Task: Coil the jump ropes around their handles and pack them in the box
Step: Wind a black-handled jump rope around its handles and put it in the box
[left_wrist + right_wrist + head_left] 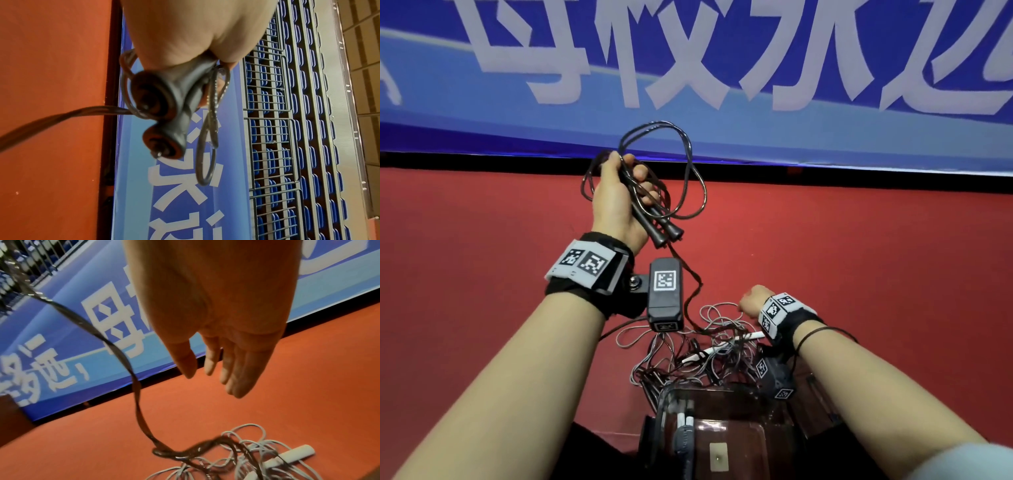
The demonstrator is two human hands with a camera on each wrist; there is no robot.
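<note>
My left hand [631, 181] is raised and grips the two black handles [666, 231] of a black jump rope, whose loose loops [690, 161] stand above and beside the fist. The left wrist view shows the handle ends [162, 105] under my left hand [185, 40], with a loop [205, 155] hanging. One black strand [123, 352] trails down to a tangled pile of grey-white and dark ropes [719, 330] on the red floor. My right hand [755, 301] hovers over that pile; the right hand [205, 366] has straight fingers and holds nothing. A white handle [287, 456] lies in the pile.
A clear plastic box [709, 390] stands close to me below the pile, with white handles [685, 419] inside at its left. A blue banner [722, 68] with white characters walls off the red floor [876, 257]. Railings and blue seats [277, 129] rise behind it.
</note>
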